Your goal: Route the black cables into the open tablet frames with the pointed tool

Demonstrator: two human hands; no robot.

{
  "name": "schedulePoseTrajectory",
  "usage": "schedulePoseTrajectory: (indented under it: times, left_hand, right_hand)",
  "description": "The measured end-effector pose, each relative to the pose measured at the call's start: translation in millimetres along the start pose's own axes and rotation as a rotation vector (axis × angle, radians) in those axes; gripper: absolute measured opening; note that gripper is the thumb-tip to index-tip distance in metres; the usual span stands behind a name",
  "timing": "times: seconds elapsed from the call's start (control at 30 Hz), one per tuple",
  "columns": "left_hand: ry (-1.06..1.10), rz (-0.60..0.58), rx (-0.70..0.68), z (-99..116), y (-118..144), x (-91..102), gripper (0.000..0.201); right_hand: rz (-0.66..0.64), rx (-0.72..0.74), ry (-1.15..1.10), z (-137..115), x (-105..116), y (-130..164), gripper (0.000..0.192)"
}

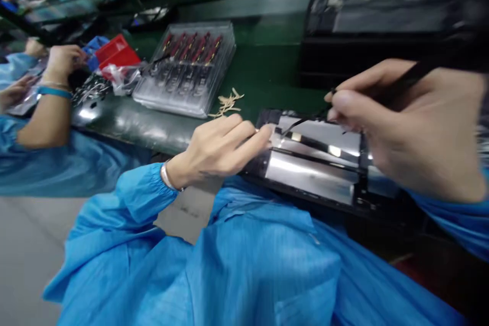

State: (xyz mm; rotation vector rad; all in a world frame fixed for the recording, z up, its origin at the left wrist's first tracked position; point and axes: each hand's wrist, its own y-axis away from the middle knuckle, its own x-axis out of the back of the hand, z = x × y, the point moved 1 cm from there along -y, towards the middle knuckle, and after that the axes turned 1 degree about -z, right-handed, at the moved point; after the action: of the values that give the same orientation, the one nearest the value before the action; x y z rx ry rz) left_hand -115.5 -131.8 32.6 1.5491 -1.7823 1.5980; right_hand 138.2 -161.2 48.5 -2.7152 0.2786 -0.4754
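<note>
We bend over a flat black-framed device [313, 177] with silvery panels, which lies at the near edge of the green tabletop [263, 69], right in front of us. Our right hand [361, 109] grips a slim black tool [408, 76] between thumb and fingers, its thin tip slanting down to the device's left part, just beside our other fingertips. Our left hand [229, 145] has curled fingers, their tips at the device's left end; we cannot tell whether they pinch anything or only rest there. Beyond it, a few pale strips [228, 103] lie scattered beside a clear plastic tray [168, 104] of red-ended parts. Farther left we see a clear bag [124, 79], a red bin [124, 53] and a co-worker's hand [63, 61]. A similar dark unit [393, 12] sits at the upper right.
</note>
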Motion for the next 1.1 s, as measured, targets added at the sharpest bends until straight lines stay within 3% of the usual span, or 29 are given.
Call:
schedulePoseTrajectory:
  times: [0.13, 0.23, 0.37, 0.53, 0.67, 0.83, 1.0, 1.1]
  left_hand:
    - [-0.053, 0.067, 0.050, -0.1, -67.7, -23.6, 0.035]
    - [-0.038, 0.102, 0.038, -0.4, -89.7, -33.2, 0.043]
    - [0.026, 0.088, 0.100, -12.5, -89.9, -37.1, 0.035]
    - [0.840, 0.026, 0.436, -27.9, -89.0, -36.7, 0.039]
    - [1.152, 0.000, 0.596, -25.3, -93.1, -38.9, 0.044]
    - [1.309, -0.075, 0.629, -17.7, -92.2, -52.3, 0.049]
    - [1.275, -0.038, 0.633, -12.7, -81.4, -57.4, 0.052]
    - [1.209, -0.078, 0.578, -16.1, -67.1, -56.3, 0.046]
  right_hand:
    - [0.040, 0.025, -0.110, 6.5, 0.2, -6.4, 0.008]
    - [0.030, 0.006, -0.122, 10.2, 2.1, -7.7, 0.009]
    - [0.030, 0.017, -0.165, 15.3, 3.8, -12.4, 0.015]
    - [-0.011, 0.008, -0.093, 24.9, 3.2, -24.5, 0.025]
    - [-0.150, -0.011, -0.115, 29.5, 0.4, -26.4, 0.025]
    - [-0.144, -0.018, -0.091, 32.6, -1.8, -22.3, 0.025]
    - [-0.129, 0.004, -0.076, 26.3, -2.4, -18.7, 0.024]
    - [-0.121, 0.056, -0.005, 21.1, 6.5, -14.8, 0.024]
